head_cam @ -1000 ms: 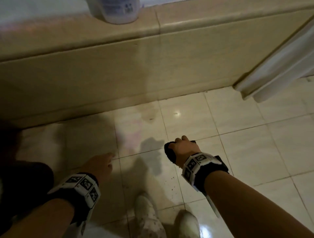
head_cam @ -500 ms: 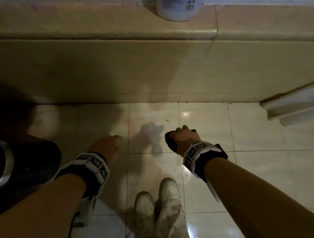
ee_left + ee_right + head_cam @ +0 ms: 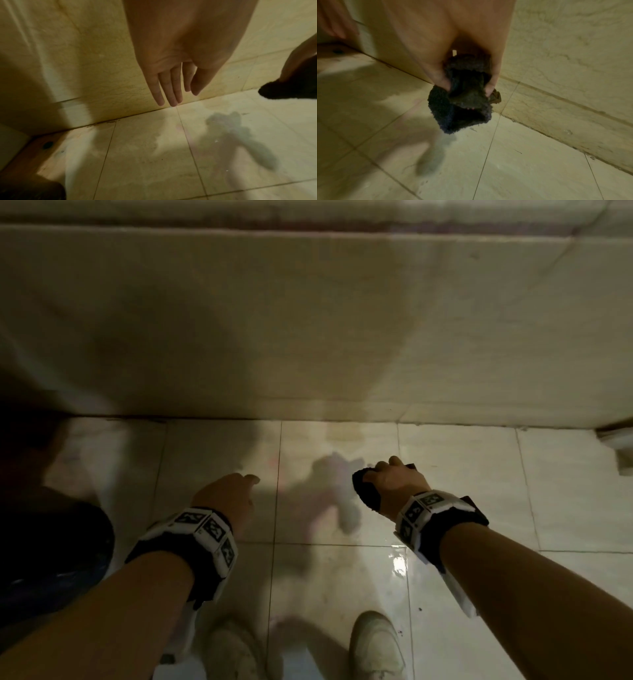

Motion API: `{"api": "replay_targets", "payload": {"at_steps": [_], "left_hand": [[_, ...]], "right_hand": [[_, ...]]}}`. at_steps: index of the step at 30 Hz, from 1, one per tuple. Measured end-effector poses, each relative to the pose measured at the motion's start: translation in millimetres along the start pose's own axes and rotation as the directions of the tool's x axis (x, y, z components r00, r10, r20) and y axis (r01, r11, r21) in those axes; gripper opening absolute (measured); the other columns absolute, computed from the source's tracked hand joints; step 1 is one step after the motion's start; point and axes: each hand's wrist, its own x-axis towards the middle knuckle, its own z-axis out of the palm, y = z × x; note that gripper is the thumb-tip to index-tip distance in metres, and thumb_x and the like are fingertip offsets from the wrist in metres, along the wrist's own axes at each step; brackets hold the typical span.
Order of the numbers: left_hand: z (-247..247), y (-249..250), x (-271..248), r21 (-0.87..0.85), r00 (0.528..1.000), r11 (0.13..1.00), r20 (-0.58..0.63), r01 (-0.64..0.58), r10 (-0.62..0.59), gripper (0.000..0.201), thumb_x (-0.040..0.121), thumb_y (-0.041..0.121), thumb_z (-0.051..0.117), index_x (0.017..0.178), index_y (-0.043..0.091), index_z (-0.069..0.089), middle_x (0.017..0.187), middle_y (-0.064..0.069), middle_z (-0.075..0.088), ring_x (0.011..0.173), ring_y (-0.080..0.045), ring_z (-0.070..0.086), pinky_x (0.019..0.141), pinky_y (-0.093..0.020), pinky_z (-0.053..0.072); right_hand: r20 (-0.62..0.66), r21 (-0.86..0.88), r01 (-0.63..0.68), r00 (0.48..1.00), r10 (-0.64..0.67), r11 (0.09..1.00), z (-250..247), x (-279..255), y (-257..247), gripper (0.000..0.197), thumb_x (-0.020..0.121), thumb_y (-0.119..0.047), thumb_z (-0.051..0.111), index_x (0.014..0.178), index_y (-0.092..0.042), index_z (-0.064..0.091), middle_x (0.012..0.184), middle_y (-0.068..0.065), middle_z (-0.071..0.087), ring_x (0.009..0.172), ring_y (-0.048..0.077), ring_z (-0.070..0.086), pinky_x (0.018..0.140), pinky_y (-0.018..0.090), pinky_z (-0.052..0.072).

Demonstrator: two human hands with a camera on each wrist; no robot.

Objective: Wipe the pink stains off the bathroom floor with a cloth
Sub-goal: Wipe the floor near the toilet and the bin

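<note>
My right hand (image 3: 394, 479) grips a bunched dark fluffy cloth (image 3: 364, 491) above the pale floor tiles; in the right wrist view the cloth (image 3: 464, 97) hangs from my thumb and fingers clear of the floor. My left hand (image 3: 227, 494) hovers over the tiles with straight relaxed fingers (image 3: 169, 86) and holds nothing. A faint pink stain (image 3: 274, 465) lies on the tile between the hands, near a grout line; in the left wrist view the pink stain (image 3: 179, 126) is just below my fingertips. The cloth's shadow covers part of the stained tile.
A beige tiled ledge wall (image 3: 308, 320) rises straight ahead where the floor ends. My two pale shoes (image 3: 375, 645) stand at the bottom. A dark round object (image 3: 51, 542) sits at the left. A white fixture's edge (image 3: 620, 446) shows at the far right. The floor is wet and shiny.
The view has swung and closed in on the ledge wall; the bottle on the ledge has left the frame. Both hands hang over the same tiles, the right still gripping the cloth.
</note>
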Motion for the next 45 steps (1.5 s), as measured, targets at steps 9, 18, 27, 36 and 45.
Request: {"api": "replay_targets", "payload": {"at_steps": [9,18,27,36,45], "left_hand": [[67,-49,108,0.136,0.999,0.99,-0.013,0.033,-0.032,0.057,0.099,0.021,0.041,0.149,0.025,0.015,0.151,-0.003,0.022,0.138,-0.019,0.029,0.108,-0.029,0.03],[81,-88,179,0.097,0.984,0.988,-0.142,0.124,-0.109,0.058,0.1,0.025,0.04,0.15,0.025,0.012,0.156,-0.002,0.012,0.142,-0.019,0.021,0.112,-0.032,0.026],[82,-81,168,0.093,0.891,0.985,-0.418,-0.149,0.174,0.049,0.1,0.015,0.033,0.147,0.024,0.026,0.15,0.002,0.03,0.135,-0.016,0.031,0.106,-0.027,0.03],[100,-4,217,0.143,0.963,0.973,-0.178,-0.18,0.204,0.073,0.092,0.053,0.046,0.151,0.03,0.009,0.157,-0.006,0.011,0.144,-0.025,0.01,0.116,-0.042,0.02],[94,-65,215,0.312,0.856,0.91,-0.351,-0.275,0.379,0.056,0.087,0.045,0.056,0.138,0.031,0.039,0.121,-0.002,0.053,0.112,-0.023,0.05,0.095,-0.034,0.039]], "right_hand": [[-0.337,0.056,-0.073,0.937,0.088,0.996,31,107,45,0.041,0.097,-0.028,0.04,0.136,-0.018,0.044,0.132,0.009,0.048,0.12,0.029,0.036,0.093,0.035,0.038],[-0.429,-0.048,0.328,0.846,-0.316,0.944,45,209,-50,0.043,0.094,-0.032,0.042,0.134,-0.018,0.047,0.13,0.01,0.049,0.115,0.03,0.04,0.094,0.04,0.041],[-0.469,0.1,0.314,0.852,-0.234,0.944,83,218,-80,0.049,0.097,-0.027,0.04,0.145,-0.024,0.029,0.145,0.002,0.037,0.127,0.024,0.035,0.1,0.036,0.038],[-0.387,0.051,0.112,0.918,-0.084,0.992,103,197,-37,0.054,0.098,-0.021,0.04,0.148,-0.025,0.019,0.154,0.0,0.018,0.139,0.021,0.022,0.106,0.034,0.035],[-0.424,0.042,0.178,0.894,-0.144,0.983,97,209,-52,0.05,0.098,-0.022,0.039,0.146,-0.025,0.026,0.153,-0.002,0.021,0.138,0.019,0.023,0.103,0.031,0.034]]}}
